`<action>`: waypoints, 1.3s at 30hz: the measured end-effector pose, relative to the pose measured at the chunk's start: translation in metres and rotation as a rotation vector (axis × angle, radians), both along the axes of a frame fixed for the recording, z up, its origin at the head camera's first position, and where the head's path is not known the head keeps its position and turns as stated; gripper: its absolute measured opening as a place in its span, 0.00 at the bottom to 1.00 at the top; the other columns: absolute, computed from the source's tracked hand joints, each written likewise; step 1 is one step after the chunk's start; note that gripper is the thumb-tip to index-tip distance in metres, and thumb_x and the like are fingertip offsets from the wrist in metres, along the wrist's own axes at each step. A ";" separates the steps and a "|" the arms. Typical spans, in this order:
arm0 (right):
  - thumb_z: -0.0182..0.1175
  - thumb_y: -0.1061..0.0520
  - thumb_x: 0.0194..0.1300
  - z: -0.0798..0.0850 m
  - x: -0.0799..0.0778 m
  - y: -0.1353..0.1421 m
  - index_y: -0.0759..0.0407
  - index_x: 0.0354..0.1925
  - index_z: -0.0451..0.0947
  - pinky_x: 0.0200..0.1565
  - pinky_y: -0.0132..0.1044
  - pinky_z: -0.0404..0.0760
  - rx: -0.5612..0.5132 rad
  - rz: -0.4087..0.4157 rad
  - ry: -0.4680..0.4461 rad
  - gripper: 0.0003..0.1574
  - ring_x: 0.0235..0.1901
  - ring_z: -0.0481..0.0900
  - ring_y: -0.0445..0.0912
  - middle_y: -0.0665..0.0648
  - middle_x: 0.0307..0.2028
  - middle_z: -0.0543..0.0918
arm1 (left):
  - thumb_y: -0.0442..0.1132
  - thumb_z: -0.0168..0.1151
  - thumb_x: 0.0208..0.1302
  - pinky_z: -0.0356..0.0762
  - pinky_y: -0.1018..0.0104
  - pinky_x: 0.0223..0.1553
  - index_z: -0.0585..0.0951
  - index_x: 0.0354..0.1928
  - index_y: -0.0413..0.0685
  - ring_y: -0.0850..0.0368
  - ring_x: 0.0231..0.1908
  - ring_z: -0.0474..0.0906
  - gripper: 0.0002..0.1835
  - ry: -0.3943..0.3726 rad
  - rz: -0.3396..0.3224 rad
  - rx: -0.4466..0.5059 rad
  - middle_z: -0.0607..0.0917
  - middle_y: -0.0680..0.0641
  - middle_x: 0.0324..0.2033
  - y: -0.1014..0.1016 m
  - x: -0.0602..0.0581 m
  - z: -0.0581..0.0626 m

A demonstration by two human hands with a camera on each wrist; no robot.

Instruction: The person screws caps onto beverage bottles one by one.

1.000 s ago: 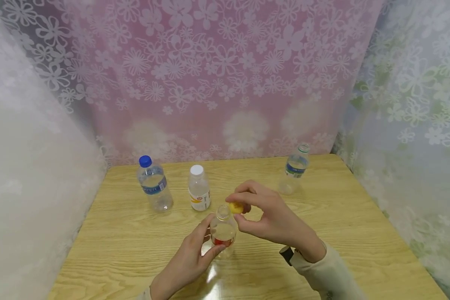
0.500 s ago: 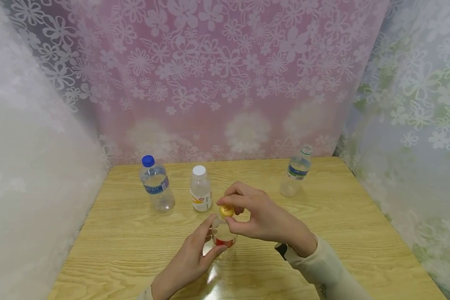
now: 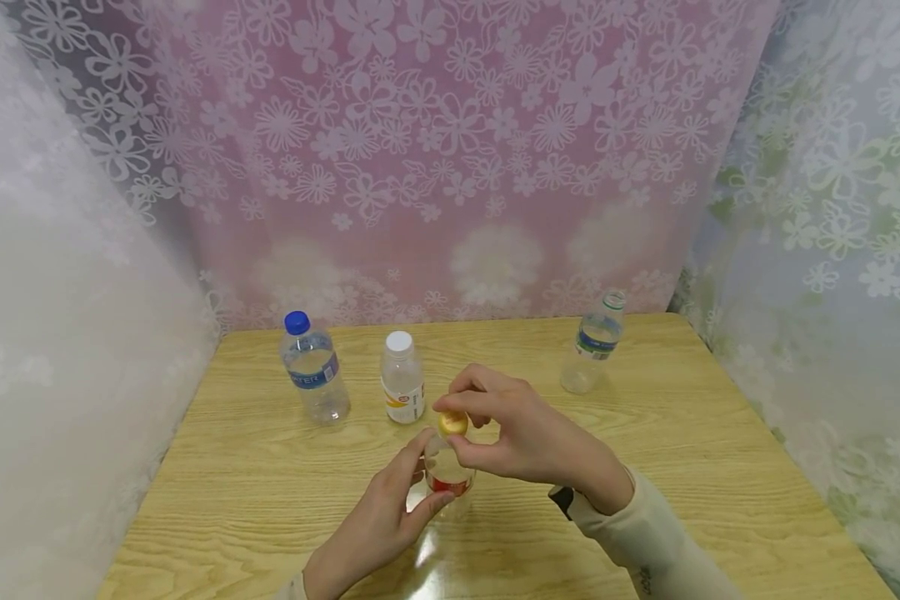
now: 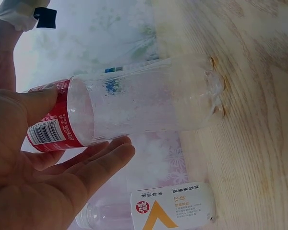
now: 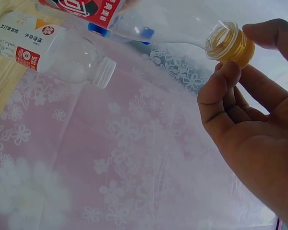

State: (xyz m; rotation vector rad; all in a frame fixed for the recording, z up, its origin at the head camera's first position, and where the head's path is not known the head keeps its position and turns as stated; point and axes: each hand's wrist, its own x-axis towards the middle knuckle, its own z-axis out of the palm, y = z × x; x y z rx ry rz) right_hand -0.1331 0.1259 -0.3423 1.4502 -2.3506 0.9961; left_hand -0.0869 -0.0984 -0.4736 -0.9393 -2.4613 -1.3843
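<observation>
My left hand (image 3: 378,510) grips a clear plastic soda bottle (image 4: 139,103) round its red label, thumb on one side and fingers on the other. The bottle stands upright, and the left wrist view shows its base at the wooden table. At its mouth my right hand (image 3: 525,425) pinches a yellow bottle cap (image 5: 243,51) between thumb and fingers. In the right wrist view the cap meets the bottle's neck (image 5: 220,40); whether its thread has caught I cannot tell. From the head view, the right hand and cap hide the mouth.
Behind the hands stands a small bottle with a white cap (image 3: 402,387). A blue-capped water bottle (image 3: 315,375) is at the left, and an uncapped bottle (image 3: 594,343) at the back right. Floral curtains (image 3: 487,167) border the wooden table (image 3: 232,492).
The right hand has moved left, bringing the yellow cap from beside the bottle's mouth onto it. The left hand keeps its grip. Over the last half second little differs.
</observation>
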 end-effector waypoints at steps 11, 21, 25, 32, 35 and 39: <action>0.75 0.60 0.65 -0.002 -0.001 -0.001 0.56 0.50 0.88 0.30 0.24 0.73 -0.017 -0.034 0.021 0.15 0.31 0.72 0.37 0.47 0.37 0.81 | 0.40 0.69 0.72 0.89 0.51 0.56 0.61 0.80 0.49 0.45 0.57 0.84 0.39 0.009 0.004 0.004 0.79 0.45 0.66 0.000 0.001 -0.001; 0.81 0.51 0.58 -0.007 0.000 -0.006 0.54 0.37 0.82 0.25 0.22 0.65 -0.052 -0.147 0.122 0.17 0.24 0.63 0.32 0.45 0.24 0.73 | 0.40 0.68 0.73 0.88 0.50 0.58 0.59 0.81 0.55 0.42 0.58 0.84 0.41 -0.014 -0.007 0.009 0.77 0.46 0.69 0.001 0.000 -0.001; 0.83 0.43 0.54 -0.013 -0.002 -0.010 0.52 0.27 0.76 0.23 0.21 0.60 -0.038 -0.229 0.255 0.25 0.21 0.59 0.32 0.44 0.22 0.71 | 0.41 0.68 0.74 0.88 0.50 0.58 0.59 0.81 0.58 0.43 0.60 0.83 0.40 -0.028 -0.011 0.008 0.76 0.47 0.70 0.001 0.000 0.000; 0.72 0.25 0.59 -0.012 -0.002 -0.007 0.50 0.28 0.76 0.21 0.21 0.54 -0.016 -0.282 0.308 0.33 0.19 0.55 0.31 0.43 0.21 0.70 | 0.42 0.68 0.73 0.86 0.51 0.60 0.60 0.80 0.62 0.50 0.66 0.80 0.39 -0.049 -0.016 0.012 0.75 0.54 0.72 0.000 -0.002 0.002; 0.73 0.32 0.64 -0.006 0.000 0.001 0.51 0.46 0.83 0.23 0.23 0.61 -0.005 -0.224 0.182 0.28 0.22 0.62 0.33 0.43 0.31 0.79 | 0.43 0.67 0.74 0.86 0.51 0.60 0.60 0.80 0.60 0.46 0.63 0.82 0.38 -0.064 -0.017 0.016 0.74 0.51 0.72 0.001 -0.001 0.003; 0.72 0.54 0.68 -0.001 0.000 0.007 0.52 0.62 0.82 0.28 0.24 0.72 -0.013 -0.079 0.078 0.26 0.28 0.72 0.35 0.46 0.48 0.87 | 0.44 0.66 0.75 0.87 0.52 0.59 0.60 0.80 0.62 0.44 0.63 0.82 0.38 -0.100 -0.017 0.026 0.77 0.46 0.69 0.001 0.000 0.002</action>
